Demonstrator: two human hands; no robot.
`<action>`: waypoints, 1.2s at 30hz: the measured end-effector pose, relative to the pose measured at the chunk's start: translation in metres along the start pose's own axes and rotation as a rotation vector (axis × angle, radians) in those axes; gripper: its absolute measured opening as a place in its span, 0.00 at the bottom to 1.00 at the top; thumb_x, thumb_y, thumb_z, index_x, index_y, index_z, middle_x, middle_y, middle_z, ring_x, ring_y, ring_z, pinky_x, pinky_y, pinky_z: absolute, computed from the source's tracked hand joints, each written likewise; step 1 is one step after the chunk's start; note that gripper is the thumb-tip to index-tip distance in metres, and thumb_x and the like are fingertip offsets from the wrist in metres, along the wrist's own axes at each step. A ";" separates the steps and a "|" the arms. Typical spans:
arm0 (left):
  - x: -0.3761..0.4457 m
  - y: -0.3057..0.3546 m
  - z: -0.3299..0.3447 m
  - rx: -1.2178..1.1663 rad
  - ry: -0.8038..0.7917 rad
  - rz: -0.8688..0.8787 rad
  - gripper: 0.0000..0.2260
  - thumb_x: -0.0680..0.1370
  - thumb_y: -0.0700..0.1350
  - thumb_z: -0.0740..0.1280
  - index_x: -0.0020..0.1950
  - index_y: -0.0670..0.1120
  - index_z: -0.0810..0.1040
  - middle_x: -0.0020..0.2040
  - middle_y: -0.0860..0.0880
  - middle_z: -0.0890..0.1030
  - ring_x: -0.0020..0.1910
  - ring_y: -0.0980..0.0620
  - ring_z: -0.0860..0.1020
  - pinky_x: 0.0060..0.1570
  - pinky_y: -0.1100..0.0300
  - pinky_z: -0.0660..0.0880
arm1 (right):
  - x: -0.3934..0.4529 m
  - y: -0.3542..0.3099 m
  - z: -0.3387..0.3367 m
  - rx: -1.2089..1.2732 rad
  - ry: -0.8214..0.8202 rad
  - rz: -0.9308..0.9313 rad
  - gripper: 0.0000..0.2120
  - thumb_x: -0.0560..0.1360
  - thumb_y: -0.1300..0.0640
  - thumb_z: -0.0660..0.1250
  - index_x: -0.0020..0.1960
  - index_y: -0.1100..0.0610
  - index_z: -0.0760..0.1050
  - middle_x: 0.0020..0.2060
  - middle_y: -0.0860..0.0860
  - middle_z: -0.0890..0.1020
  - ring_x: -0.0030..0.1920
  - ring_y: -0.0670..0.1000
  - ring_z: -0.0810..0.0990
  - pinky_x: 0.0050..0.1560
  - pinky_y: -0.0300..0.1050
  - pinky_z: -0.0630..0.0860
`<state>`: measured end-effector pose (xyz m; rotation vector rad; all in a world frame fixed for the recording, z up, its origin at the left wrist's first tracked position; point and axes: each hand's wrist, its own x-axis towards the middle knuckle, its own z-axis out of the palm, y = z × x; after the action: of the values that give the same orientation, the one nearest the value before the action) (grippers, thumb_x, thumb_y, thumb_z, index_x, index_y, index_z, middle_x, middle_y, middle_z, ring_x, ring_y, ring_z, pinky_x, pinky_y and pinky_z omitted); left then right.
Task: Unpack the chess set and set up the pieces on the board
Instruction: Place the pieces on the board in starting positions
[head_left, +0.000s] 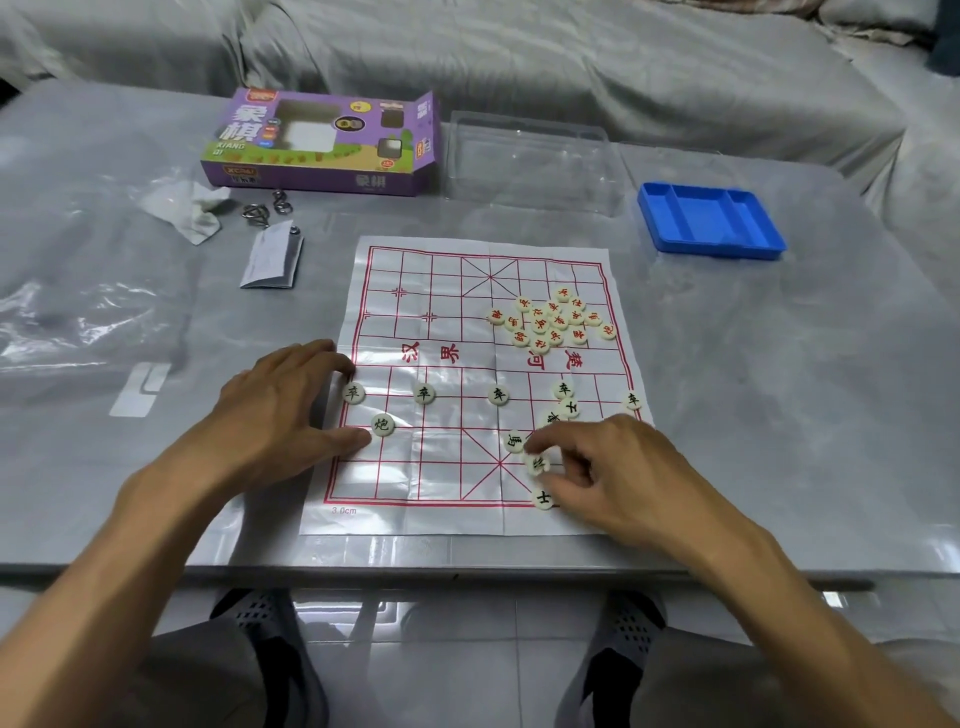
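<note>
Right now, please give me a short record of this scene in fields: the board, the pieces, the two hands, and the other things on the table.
board: paper sheet, flat on table
red pieces: heap on far right of board
black pieces: five in a row, others loose near right hand
left hand: open, rests on board's left edge
right hand: pinches one black piece
behind board: purple box, blue tray

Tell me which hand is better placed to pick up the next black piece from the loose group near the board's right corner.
The right hand, probably. Its fingers already touch a black piece in that loose group, while the left hand rests at the board's left edge beside the cannon piece.
</note>
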<state>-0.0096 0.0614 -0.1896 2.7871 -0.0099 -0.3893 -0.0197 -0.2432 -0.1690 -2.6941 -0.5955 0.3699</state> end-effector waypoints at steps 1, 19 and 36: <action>0.000 -0.001 0.000 -0.001 -0.003 -0.003 0.34 0.70 0.63 0.70 0.71 0.55 0.64 0.77 0.52 0.60 0.75 0.46 0.59 0.71 0.42 0.62 | -0.001 -0.006 0.004 -0.005 -0.025 -0.044 0.13 0.78 0.50 0.65 0.62 0.44 0.77 0.29 0.38 0.71 0.30 0.40 0.69 0.34 0.30 0.63; 0.000 0.002 -0.001 0.002 -0.021 -0.019 0.34 0.70 0.63 0.70 0.72 0.55 0.63 0.77 0.52 0.58 0.75 0.47 0.58 0.72 0.42 0.61 | -0.001 -0.017 0.027 -0.047 -0.053 -0.154 0.16 0.77 0.48 0.64 0.64 0.45 0.75 0.44 0.46 0.82 0.45 0.49 0.79 0.45 0.44 0.73; -0.001 -0.004 0.002 -0.010 -0.002 0.006 0.34 0.70 0.64 0.70 0.72 0.56 0.63 0.78 0.53 0.58 0.76 0.47 0.58 0.72 0.43 0.61 | 0.024 0.015 -0.002 -0.154 0.084 0.135 0.16 0.78 0.50 0.64 0.66 0.43 0.72 0.59 0.46 0.81 0.49 0.48 0.79 0.49 0.43 0.76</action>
<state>-0.0107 0.0647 -0.1922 2.7762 -0.0168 -0.3900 0.0069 -0.2457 -0.1770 -2.8906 -0.4361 0.2527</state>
